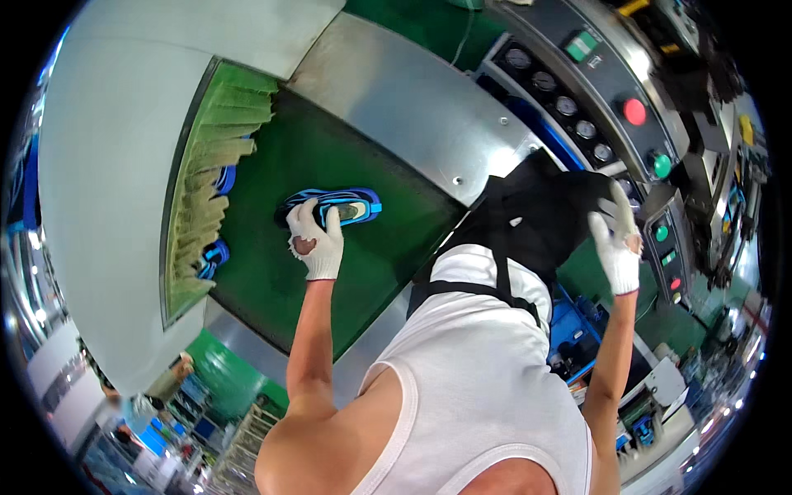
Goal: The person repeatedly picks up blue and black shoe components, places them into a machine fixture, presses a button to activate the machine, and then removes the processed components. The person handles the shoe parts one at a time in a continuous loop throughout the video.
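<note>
A blue and black sports shoe with a pale opening lies on the green conveyor belt. Reaching in from below, my left hand wears a white knit glove with a hole at its back. Its thumb and fingers close over the near side of the shoe, and the fingertips are partly hidden. Off to the right, my right hand, gloved in white too, has its fingers apart and nothing in it. It is nearest to a dark machine with a button panel.
Green strip curtains hang at the belt's left opening, with blue shoes behind them. Metal plating borders the belt. A console with gauges and a red button stands upper right. Another person is at lower left.
</note>
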{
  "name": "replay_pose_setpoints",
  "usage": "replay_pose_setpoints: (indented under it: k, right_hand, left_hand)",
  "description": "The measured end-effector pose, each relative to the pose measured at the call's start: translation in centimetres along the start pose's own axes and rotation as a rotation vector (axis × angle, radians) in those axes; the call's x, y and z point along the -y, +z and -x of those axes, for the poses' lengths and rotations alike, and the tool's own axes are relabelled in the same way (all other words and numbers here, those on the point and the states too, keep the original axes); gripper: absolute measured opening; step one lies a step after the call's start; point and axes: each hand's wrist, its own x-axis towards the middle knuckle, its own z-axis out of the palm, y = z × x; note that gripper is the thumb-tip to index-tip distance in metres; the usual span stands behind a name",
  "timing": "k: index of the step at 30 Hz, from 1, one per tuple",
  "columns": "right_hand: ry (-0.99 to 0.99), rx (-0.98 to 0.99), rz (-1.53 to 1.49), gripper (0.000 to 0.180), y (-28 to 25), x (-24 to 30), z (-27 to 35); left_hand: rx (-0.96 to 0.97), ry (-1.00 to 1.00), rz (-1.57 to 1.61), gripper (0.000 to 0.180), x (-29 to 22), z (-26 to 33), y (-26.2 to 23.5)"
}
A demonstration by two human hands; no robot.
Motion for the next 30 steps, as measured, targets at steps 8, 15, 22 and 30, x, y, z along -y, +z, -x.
replay_pose_setpoints:
  k: [8,15,22,30]
  right_hand:
    - [-0.475,0.170,-0.032,0.081,5.6,10.5,0.2]
    - [-0.275,-0.391,0.007,0.053,0.2,4.4,3.1]
    - [0.358,-0.643,-0.744,0.064,-7.9,-5.9,16.9]
    - [0.896,-1.026,-1.145,0.045,-1.9,-13.6,24.3]
  left_hand:
    - [0.298,0.570,0.296,0.022,-18.3,-6.6,0.1]
    - [0.647,1.249,0.642,0.025,-41.3,-3.2,0.0]
    - [0.702,1.772,0.759,0.060,-63.9,4.8,-0.5]
    - [0.637,1.389,0.541,0.071,-88.8,6.8,19.6]
